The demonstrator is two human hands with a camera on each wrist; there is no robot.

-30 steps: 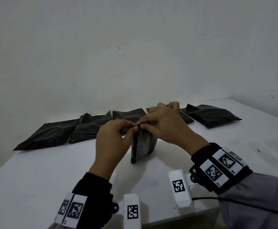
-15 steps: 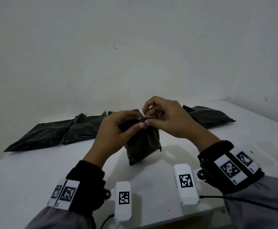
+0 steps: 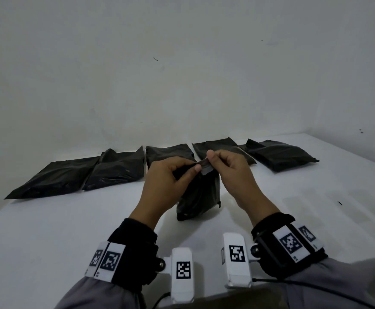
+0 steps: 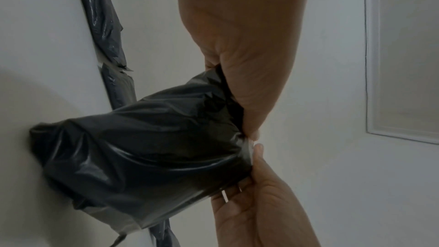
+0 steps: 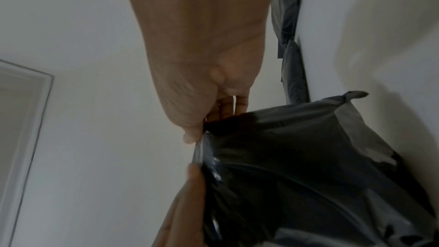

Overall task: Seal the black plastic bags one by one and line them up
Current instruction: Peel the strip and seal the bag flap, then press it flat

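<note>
Black plastic: a filled bag [image 3: 198,197] stands upright on the white surface [image 3: 48,241], its bottom edge resting there and its top raised between two hands.
Arms: both forearms reach forward from the near edge in grey sleeves, each wrist wrapped in a black band with printed square markers and a white camera block.
Left hand [image 3: 168,181]: raised over the bag's top, knuckles toward the head camera, fingers curled, thumb and forefinger pinching the left part of the bag's mouth.
Right hand [image 3: 231,172]: level with the left and close beside it, thumb and forefinger pinched on a pale strip [image 3: 205,169] at the bag's top edge, remaining fingers bent loosely behind.
Left wrist view: the bag [image 4: 147,155] bulges between the left hand [image 4: 240,48] and the right hand [image 4: 256,200], whose thumb tips nearly meet at the bag's edge.
Right wrist view: the right hand [image 5: 206,59] pinches the top corner of the bag [image 5: 297,166] while the left hand [image 5: 185,204] holds the same edge just below it.
Row behind: five more black bags [image 3: 278,156] lie flat side by side along the far edge of the surface, against the white wall [image 3: 182,74], some edges overlapping.
Position: the held bag sits near the middle of the surface, in front of the row and apart from it.
</note>
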